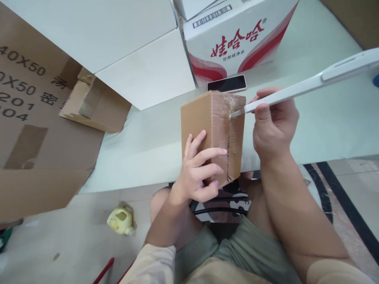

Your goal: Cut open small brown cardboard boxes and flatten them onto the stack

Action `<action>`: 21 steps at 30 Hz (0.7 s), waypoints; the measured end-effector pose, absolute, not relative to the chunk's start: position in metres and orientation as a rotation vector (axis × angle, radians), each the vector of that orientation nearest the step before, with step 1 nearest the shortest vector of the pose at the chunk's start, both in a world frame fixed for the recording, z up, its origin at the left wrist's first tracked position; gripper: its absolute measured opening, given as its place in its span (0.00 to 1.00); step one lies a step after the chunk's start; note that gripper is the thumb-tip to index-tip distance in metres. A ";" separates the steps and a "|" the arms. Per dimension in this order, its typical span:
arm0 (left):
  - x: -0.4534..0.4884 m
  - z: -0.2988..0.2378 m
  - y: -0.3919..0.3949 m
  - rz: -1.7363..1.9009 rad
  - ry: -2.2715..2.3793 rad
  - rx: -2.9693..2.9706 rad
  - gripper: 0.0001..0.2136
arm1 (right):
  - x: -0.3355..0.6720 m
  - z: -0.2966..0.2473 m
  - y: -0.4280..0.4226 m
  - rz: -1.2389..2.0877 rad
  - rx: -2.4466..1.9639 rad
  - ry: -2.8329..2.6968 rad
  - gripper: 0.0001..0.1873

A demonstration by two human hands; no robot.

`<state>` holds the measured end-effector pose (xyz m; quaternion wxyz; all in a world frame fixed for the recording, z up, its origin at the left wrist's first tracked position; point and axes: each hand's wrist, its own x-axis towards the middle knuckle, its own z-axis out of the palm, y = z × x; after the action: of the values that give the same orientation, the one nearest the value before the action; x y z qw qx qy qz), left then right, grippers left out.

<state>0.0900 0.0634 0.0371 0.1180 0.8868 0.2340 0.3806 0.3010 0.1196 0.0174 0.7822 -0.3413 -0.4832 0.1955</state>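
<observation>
A small brown cardboard box [195,116] stands tilted at the front edge of the table, its taped side facing right. My left hand [197,173] grips the lower part of this box, fingers spread across the tape. Between the thumb and fingers of my right hand [275,128] is a white utility knife [299,90], its handle reaching out to the upper right. The blade tip touches the taped seam near the top of the box. Below the blade, the seam shows a dark, ragged line through the clear tape [219,130].
Behind the box lie a phone [227,83] and a white-and-red water carton [237,43]. A large white box [145,71] stands at back left, beside an open small carton [97,104] and big printed cardboard [44,146]. A yellow bottle [121,220] is on the floor.
</observation>
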 end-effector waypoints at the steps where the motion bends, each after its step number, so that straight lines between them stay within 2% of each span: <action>1: 0.089 0.038 0.064 1.102 0.694 2.600 0.07 | 0.300 0.018 0.119 0.413 -0.737 -1.044 0.15; 12: 0.080 0.040 0.068 1.069 0.665 2.559 0.08 | 0.292 0.024 0.112 0.422 -0.746 -1.136 0.11; 21: 0.082 0.042 0.067 0.989 0.681 2.583 0.08 | 0.294 0.033 0.113 0.305 -0.704 -1.081 0.13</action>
<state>0.0820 0.0669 0.0420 0.1462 0.8971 0.2365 0.3433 0.2942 0.1131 0.0331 0.7882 -0.3268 -0.5018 0.1417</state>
